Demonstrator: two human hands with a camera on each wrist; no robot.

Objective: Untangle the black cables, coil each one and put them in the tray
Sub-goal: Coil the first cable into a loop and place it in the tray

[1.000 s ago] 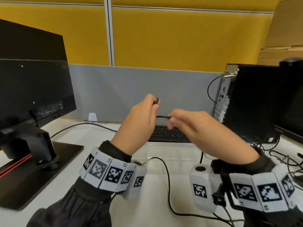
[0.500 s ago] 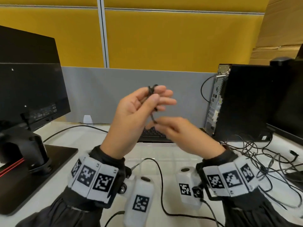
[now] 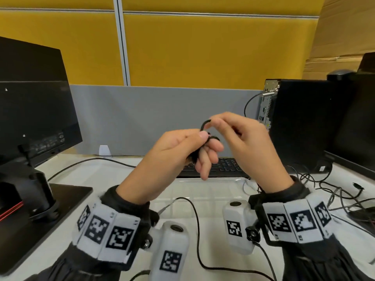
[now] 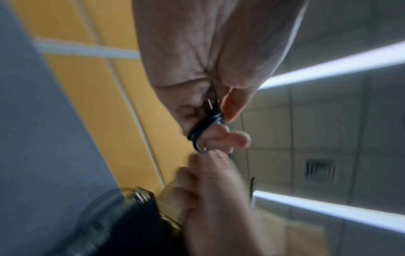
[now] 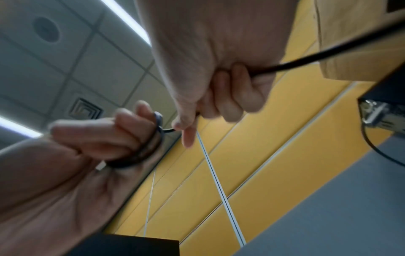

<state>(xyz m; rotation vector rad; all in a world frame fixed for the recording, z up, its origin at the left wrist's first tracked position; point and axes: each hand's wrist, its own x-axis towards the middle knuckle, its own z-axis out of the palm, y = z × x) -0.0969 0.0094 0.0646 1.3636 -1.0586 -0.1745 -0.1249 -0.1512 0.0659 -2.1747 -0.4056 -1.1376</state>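
Both hands are raised above the desk. My left hand [image 3: 203, 141] holds a small coil of black cable [image 3: 212, 137] wound round its fingers, with the thumb pressing on it. In the right wrist view the coil [image 5: 151, 147] wraps the left fingers, and a pale plug end [image 5: 100, 167] sticks out below. Just right of the coil, my right hand [image 3: 215, 123] pinches the free run of the same cable [image 3: 204, 124]. That cable [image 5: 306, 58] passes through the right fist. A clear plastic tray [image 3: 239, 180] lies on the desk under the hands.
A tangle of black cables [image 3: 334, 191] lies on the desk at the right, by a black computer case [image 3: 300, 122]. Beyond the tray is a keyboard [image 3: 225, 167]. A monitor on its stand [image 3: 30, 122] is at the left. One thin black lead [image 3: 197, 230] runs between my wrists.
My right hand has moved from below the left hand up and to the right, carrying the cable over the left fingers. The left hand has dropped slightly, its fingers now curled down round the coil.
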